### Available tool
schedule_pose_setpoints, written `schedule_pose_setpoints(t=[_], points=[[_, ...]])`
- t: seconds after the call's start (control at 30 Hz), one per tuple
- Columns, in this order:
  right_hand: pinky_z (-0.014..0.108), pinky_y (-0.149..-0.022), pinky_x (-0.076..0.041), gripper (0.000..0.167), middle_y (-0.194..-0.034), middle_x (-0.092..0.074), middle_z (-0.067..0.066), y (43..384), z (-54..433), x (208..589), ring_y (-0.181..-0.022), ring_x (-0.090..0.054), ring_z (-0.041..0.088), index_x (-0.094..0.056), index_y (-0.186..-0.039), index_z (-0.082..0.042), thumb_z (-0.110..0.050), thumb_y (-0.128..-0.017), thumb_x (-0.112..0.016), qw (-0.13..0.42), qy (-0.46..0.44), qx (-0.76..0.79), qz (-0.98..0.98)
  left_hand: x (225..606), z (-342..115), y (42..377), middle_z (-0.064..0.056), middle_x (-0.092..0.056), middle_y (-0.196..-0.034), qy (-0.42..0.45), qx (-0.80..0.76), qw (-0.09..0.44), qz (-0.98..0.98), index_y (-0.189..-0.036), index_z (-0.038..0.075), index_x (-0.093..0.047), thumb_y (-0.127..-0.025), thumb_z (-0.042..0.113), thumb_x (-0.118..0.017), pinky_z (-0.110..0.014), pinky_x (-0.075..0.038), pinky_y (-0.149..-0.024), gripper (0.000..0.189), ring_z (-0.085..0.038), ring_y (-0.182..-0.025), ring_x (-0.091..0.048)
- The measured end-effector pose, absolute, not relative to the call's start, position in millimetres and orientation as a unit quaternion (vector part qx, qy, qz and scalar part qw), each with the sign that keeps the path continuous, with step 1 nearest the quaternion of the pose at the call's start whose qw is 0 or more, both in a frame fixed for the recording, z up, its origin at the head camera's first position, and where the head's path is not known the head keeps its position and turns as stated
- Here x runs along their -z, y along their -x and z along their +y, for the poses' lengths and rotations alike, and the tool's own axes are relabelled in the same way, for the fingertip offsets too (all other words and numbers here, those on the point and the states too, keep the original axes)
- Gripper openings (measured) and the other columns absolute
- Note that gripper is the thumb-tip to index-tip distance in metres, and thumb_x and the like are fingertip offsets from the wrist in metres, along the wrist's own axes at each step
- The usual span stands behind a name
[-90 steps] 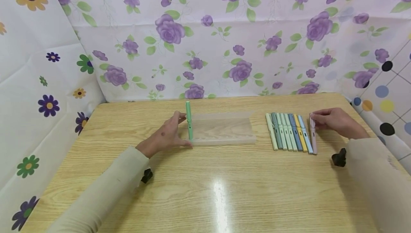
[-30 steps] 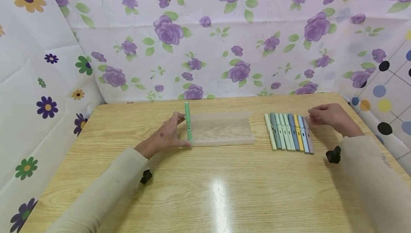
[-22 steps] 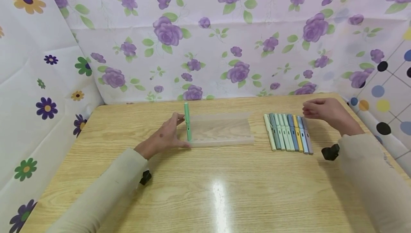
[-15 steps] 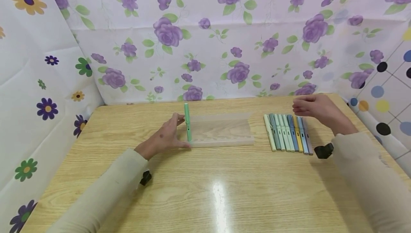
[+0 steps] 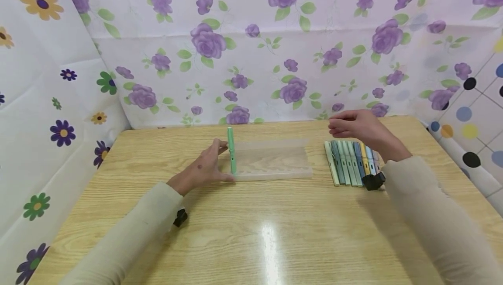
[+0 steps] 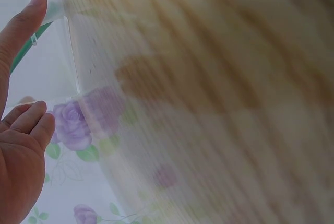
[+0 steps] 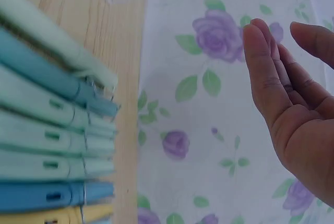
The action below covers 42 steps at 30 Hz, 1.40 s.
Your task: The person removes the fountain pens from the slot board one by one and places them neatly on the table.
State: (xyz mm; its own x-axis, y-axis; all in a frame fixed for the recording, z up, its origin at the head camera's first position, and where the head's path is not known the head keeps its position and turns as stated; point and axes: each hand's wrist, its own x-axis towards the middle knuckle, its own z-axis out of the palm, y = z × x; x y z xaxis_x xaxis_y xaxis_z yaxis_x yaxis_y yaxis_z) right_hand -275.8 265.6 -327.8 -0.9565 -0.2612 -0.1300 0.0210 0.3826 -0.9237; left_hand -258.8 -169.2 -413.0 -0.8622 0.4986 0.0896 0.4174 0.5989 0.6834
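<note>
A clear plastic tray (image 5: 271,161) lies on the table, with a green pen (image 5: 231,150) set across its left end. My left hand (image 5: 204,165) holds that end, thumb at the near side and fingers at the far side. In the left wrist view, thumb and fingers of the left hand (image 6: 21,166) stand apart, and only part of the green pen (image 6: 25,51) shows. Over the far ends of a row of several pens (image 5: 342,163), my right hand (image 5: 363,128) hovers with nothing in it, fingers loosely bent. The forearm and wrist camera partly cover the row's right side.
The wooden table (image 5: 235,228) meets a flowered cloth (image 5: 251,75) along its back edge. More patterned cloth (image 5: 63,101) hangs on the left, and dotted cloth (image 5: 475,115) on the right. A strip of bare wood separates the tray from the pens.
My right hand has let go of the mauve pen, which now lies against the row's right end. The hand then rose and moved left over the pens. My left hand stays at the tray.
</note>
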Motion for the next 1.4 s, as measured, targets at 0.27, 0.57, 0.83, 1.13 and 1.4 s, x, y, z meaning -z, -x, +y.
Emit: schedule_pose_setpoints(t=[0.27,0.57,0.83,1.13,1.4], points=[[0.031,-0.090,-0.058,0.051,-0.119,-0.066,0.022,278,232,325,-0.097,-0.070,0.017,-0.055,-0.133,0.007,-0.027,-0.098,-0.067,0.134,0.095,0.563,0.810,414,-168,259,-0.020,-0.041,-0.146,-0.258,-0.374,0.062,0.889,-0.134,0.002,-0.032,-0.069,0.024,-0.094,-0.050,-0.036,-0.114,0.092,-0.039,-0.143,-0.034],[0.031,-0.090,-0.058,0.044,-0.123,-0.063,0.026,284,190,322,-0.101,-0.070,0.022,-0.057,-0.132,0.004,-0.023,-0.098,-0.067,0.151,0.120,0.565,0.802,412,-170,257,-0.021,-0.040,-0.147,-0.247,-0.374,0.064,0.891,-0.134,0.002,-0.032,-0.070,0.021,-0.093,-0.050,-0.036,-0.114,0.091,-0.038,-0.143,-0.034],[0.034,-0.090,-0.059,0.037,-0.122,-0.064,0.025,289,157,323,-0.102,-0.069,0.026,-0.059,-0.130,0.005,-0.015,-0.099,-0.064,0.149,0.145,0.572,0.794,412,-170,256,-0.021,-0.039,-0.148,-0.248,-0.375,0.065,0.891,-0.135,0.002,-0.031,-0.070,0.022,-0.093,-0.050,-0.035,-0.115,0.092,-0.037,-0.143,-0.034],[0.039,-0.091,-0.058,0.034,-0.116,-0.067,0.022,292,121,326,-0.102,-0.069,0.028,-0.062,-0.128,0.004,-0.013,-0.099,-0.064,0.150,0.177,0.556,0.798,412,-169,257,-0.021,-0.039,-0.148,-0.245,-0.374,0.067,0.892,-0.135,0.002,-0.031,-0.070,0.022,-0.093,-0.050,-0.036,-0.114,0.092,-0.038,-0.143,-0.033],[0.033,-0.089,-0.059,0.036,-0.116,-0.068,0.017,297,87,333,-0.102,-0.069,0.025,-0.063,-0.127,0.003,-0.016,-0.097,-0.068,0.152,0.189,0.553,0.797,413,-168,259,-0.018,-0.043,-0.145,-0.248,-0.380,0.056,0.889,-0.131,0.004,-0.033,-0.067,0.022,-0.095,-0.046,-0.036,-0.115,0.091,-0.038,-0.141,-0.037]])
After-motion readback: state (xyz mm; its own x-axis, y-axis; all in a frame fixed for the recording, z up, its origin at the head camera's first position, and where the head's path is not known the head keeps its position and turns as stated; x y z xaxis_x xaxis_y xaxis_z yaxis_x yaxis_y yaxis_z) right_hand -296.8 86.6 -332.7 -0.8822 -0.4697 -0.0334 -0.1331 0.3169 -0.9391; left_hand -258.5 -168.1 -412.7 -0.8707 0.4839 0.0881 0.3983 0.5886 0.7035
